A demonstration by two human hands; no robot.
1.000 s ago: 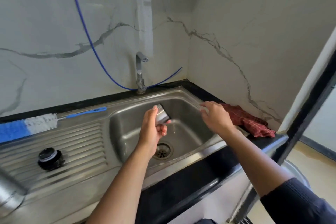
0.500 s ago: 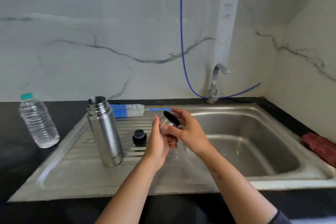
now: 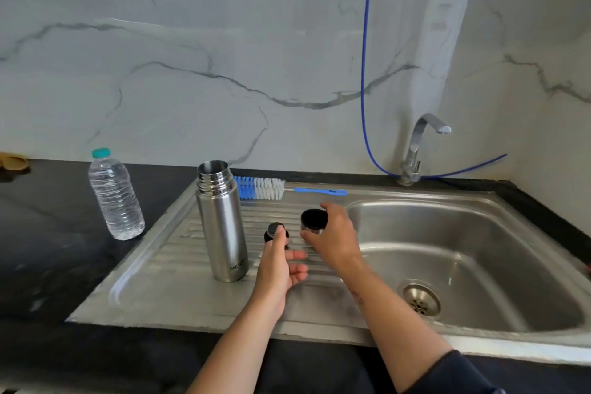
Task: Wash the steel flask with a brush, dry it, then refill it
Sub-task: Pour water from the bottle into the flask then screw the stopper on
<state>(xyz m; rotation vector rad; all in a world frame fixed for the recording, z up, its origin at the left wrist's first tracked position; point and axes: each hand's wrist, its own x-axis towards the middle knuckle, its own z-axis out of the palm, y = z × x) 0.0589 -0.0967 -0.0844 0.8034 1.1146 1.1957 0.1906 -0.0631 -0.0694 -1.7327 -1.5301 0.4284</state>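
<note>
The right hand [image 3: 332, 235] is gripping the flask's steel cup lid [image 3: 314, 220], mouth up, setting it on the ribbed drainboard [image 3: 160, 269] just beside the basin's left edge. The left hand [image 3: 281, 269] is hanging open, fingers loosely spread, its thumb partly hiding the black stopper [image 3: 275, 231]. The steel flask [image 3: 221, 224] is standing upright and uncapped toward the drainboard's middle, the brush [image 3: 260, 188] lying along its back edge. Judging by this, drying comes next, but no cloth is showing; the water bottle [image 3: 114, 195] is waiting on the counter for refilling
</note>
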